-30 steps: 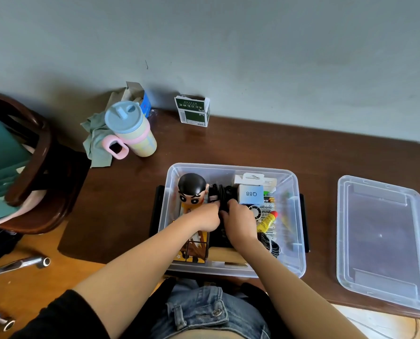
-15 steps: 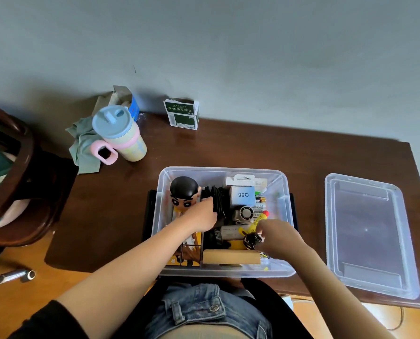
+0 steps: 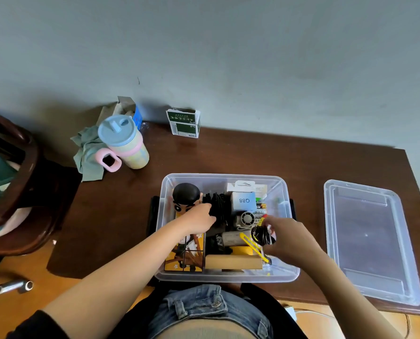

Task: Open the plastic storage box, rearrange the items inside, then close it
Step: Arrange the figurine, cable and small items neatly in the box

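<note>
The clear plastic storage box (image 3: 292, 272) stands open on the brown table, packed with small items. Its clear lid (image 3: 370, 241) lies flat to the right. My left hand (image 3: 199, 220) reaches into the box and grips a bundle of black cables (image 3: 218, 204) beside a cartoon figure (image 3: 185, 199) with black hair. My right hand (image 3: 286, 237) holds a small coil of black cable (image 3: 261, 234) over the box's right half. A white box marked Q88 (image 3: 243, 201), a small round fan (image 3: 247, 218), a yellow utility knife (image 3: 250, 245) and a cardboard box (image 3: 233, 262) also lie inside.
A pastel sippy cup (image 3: 124, 145) with a pink handle stands at the back left on a green cloth (image 3: 87, 157). A green and white carton (image 3: 183, 123) stands against the wall. A dark wooden chair (image 3: 20, 187) is at the left.
My right hand left the black cable bundle, moved to the box's right side and picked up a small coil of black cable, now raised slightly. My left hand stayed on the bundle.
</note>
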`<act>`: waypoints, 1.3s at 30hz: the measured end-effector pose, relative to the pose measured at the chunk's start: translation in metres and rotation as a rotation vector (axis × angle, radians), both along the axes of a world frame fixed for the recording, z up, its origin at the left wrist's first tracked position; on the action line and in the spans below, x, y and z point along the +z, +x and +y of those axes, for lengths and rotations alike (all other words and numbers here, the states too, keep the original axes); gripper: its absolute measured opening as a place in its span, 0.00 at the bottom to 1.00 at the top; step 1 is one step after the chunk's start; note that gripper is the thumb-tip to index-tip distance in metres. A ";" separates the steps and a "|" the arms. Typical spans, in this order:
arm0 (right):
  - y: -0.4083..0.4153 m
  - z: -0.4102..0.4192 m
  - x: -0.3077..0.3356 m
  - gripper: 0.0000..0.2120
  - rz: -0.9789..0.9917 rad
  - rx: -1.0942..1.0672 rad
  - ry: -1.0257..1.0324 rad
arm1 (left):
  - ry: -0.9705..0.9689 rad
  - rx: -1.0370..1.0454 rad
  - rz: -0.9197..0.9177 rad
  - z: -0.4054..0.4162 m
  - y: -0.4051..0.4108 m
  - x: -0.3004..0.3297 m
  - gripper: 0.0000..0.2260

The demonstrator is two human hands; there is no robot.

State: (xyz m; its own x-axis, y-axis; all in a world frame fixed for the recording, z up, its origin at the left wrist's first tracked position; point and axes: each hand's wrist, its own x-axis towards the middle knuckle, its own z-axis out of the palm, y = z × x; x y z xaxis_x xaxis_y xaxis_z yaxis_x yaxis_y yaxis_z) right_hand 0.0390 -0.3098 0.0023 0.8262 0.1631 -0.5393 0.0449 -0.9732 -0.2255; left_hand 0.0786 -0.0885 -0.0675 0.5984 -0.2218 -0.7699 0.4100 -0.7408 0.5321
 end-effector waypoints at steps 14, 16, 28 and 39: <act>0.022 0.073 -0.016 0.21 0.295 -0.286 0.558 | 0.030 -0.173 -0.104 0.024 -0.009 0.037 0.16; 0.025 0.088 -0.024 0.20 0.280 -0.336 0.530 | 0.084 -0.203 -0.110 0.034 -0.011 0.034 0.15; 0.044 0.143 -0.051 0.10 -0.067 -0.362 0.110 | 0.090 -0.284 -0.127 0.041 -0.019 0.035 0.15; 0.012 0.108 -0.053 0.11 0.156 -0.262 0.200 | 0.068 -0.312 -0.106 0.018 -0.014 0.016 0.22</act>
State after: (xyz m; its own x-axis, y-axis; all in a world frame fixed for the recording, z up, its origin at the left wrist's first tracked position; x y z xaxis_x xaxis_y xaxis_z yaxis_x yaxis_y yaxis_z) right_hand 0.0515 -0.2019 -0.0512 0.7640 0.0720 -0.6412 -0.2501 -0.8830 -0.3972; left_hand 0.0643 -0.0705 -0.0511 0.5873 -0.3577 -0.7260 0.1025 -0.8569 0.5051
